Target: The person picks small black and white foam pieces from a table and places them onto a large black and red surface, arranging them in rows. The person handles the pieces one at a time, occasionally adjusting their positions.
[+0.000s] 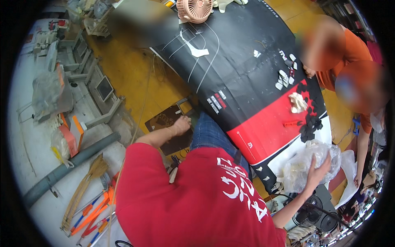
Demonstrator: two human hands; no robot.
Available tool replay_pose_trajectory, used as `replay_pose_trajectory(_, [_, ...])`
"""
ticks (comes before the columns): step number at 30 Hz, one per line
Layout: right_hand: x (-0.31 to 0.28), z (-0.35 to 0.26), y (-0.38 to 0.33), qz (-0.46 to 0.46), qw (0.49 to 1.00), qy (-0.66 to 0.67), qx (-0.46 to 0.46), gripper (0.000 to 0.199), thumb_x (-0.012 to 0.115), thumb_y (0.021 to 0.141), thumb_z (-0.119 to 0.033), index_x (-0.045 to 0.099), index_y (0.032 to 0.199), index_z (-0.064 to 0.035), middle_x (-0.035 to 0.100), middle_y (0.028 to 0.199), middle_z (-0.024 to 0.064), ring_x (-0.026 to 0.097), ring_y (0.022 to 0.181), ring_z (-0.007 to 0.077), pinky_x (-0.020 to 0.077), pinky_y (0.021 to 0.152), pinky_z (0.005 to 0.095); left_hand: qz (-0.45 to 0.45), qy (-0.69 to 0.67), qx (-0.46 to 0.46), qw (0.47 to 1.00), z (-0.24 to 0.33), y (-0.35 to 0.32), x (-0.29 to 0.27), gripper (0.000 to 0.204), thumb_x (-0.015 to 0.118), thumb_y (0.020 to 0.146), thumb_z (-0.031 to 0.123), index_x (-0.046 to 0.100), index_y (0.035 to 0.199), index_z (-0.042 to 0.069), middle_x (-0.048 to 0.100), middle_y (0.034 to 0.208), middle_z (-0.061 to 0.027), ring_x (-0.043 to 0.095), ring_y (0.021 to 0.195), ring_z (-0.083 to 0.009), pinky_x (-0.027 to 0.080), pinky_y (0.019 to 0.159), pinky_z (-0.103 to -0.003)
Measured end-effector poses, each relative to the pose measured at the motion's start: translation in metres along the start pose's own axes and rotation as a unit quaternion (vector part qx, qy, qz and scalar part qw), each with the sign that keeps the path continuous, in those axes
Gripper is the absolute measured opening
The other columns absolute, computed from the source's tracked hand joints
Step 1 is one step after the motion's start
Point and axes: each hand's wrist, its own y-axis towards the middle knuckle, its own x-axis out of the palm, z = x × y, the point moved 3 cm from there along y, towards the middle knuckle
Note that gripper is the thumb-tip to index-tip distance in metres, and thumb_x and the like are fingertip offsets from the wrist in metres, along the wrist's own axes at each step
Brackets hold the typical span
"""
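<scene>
My right hand presses against a crumpled clear plastic bag, fingers over its side, at the near right corner of the table. Pale contents show dimly through the film. Low beside the table, my left hand is by my jeans and over a dark brown board. Its fingers are curled, and whatever they hold is hidden. On the table, covered by a black and red sheet, lie black cut pieces, a pale cloth bundle and a red tool.
A pink fan stands at the far end. Several small white pieces lie near a co-worker's hand. A second person holds a white plastic bag. A black fan unit sits below my right arm. Tools lie left.
</scene>
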Motion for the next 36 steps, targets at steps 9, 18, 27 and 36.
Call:
replay_pose_trajectory(9, [0.122, -0.264, -0.006, -0.289, 0.94, 0.174, -0.058, 0.021, 0.072, 0.087, -0.024, 0.073, 0.102, -0.0089, 0.071, 0.091, 0.0126, 0.068, 0.089, 0.0312, 0.051, 0.078, 0.045, -0.091, 0.08, 0.125, 0.985, -0.028, 0.109, 0.093, 0.067, 0.064, 0.084, 0.043, 0.054, 0.142, 0.012, 0.042, 0.155, -0.0097, 0.035, 0.145, -0.0247, 0.02, 0.119, -0.049])
replay_pose_trajectory(18, [0.141, -0.236, 0.02, -0.122, 0.963, 0.227, 0.081, 0.012, 0.073, 0.087, -0.011, 0.072, 0.098, -0.0052, 0.069, 0.088, 0.0119, 0.066, 0.081, 0.03, 0.0523, 0.071, 0.0363, -0.132, 0.074, 0.058, 0.987, -0.1, 0.131, 0.109, 0.063, 0.063, 0.085, 0.04, 0.055, 0.14, 0.011, 0.045, 0.152, -0.0119, 0.039, 0.142, -0.0274, 0.024, 0.117, -0.049])
replay_pose_trajectory(27, [0.138, -0.048, 0.032, 0.129, 0.95, 0.13, 0.253, 0.056, 0.079, 0.082, -0.023, 0.056, 0.13, -0.0039, 0.056, 0.118, 0.0154, 0.056, 0.111, 0.0297, 0.0487, 0.089, 0.0381, -0.105, 0.05, -0.006, 0.993, -0.148, 0.141, 0.056, 0.059, 0.062, 0.085, 0.037, 0.056, 0.138, 0.01, 0.048, 0.148, -0.014, 0.042, 0.139, -0.0301, 0.028, 0.116, -0.049])
replay_pose_trajectory(36, [0.194, -0.008, 0.05, 0.159, 0.942, -0.024, 0.294, 0.092, 0.083, 0.072, -0.054, 0.047, 0.139, -0.0014, 0.051, 0.13, 0.0203, 0.048, 0.124, 0.0377, 0.041, 0.103, 0.0452, -0.064, -0.011, -0.042, 0.997, -0.181, 0.145, 0.019, 0.056, 0.061, 0.086, 0.034, 0.058, 0.136, 0.009, 0.051, 0.145, -0.0162, 0.046, 0.136, -0.0328, 0.031, 0.114, -0.049])
